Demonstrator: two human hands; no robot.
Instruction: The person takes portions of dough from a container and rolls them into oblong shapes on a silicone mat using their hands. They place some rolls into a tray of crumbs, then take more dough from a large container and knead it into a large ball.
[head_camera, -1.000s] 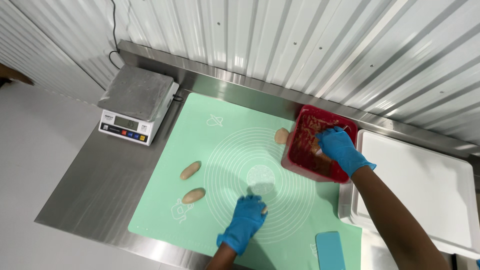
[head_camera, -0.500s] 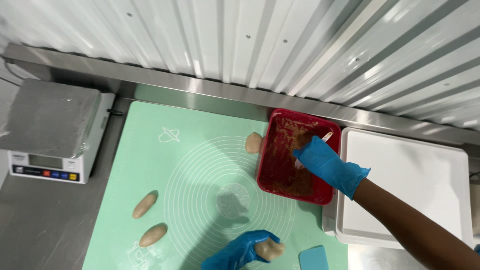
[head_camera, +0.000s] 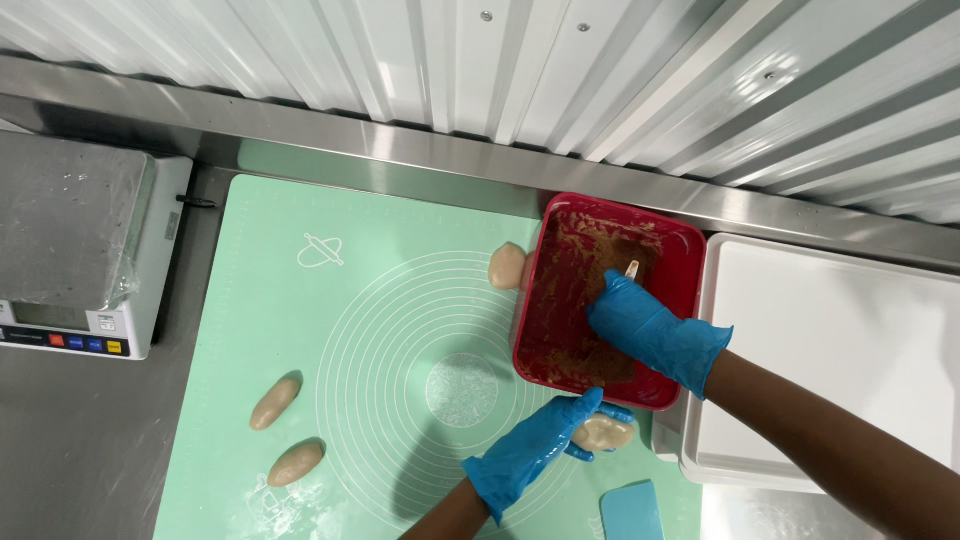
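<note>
Left hand (head_camera: 535, 452) closed around flat dough piece (head_camera: 604, 433), just near of red container (head_camera: 560, 255). Right hand (head_camera: 655, 330) inside container, gripping small pale-handled tool (head_camera: 631, 270), directly beyond.

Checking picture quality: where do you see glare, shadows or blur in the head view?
Head view: sharp overall; bright glare streaks on the corrugated wall; soft shadows under the left hand on the green mat; the white tray is nearly washed out.

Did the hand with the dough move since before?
Yes. The left hand, holding a dough piece, went from the middle of the green mat toward the red container, and is now just below its near edge.
</note>
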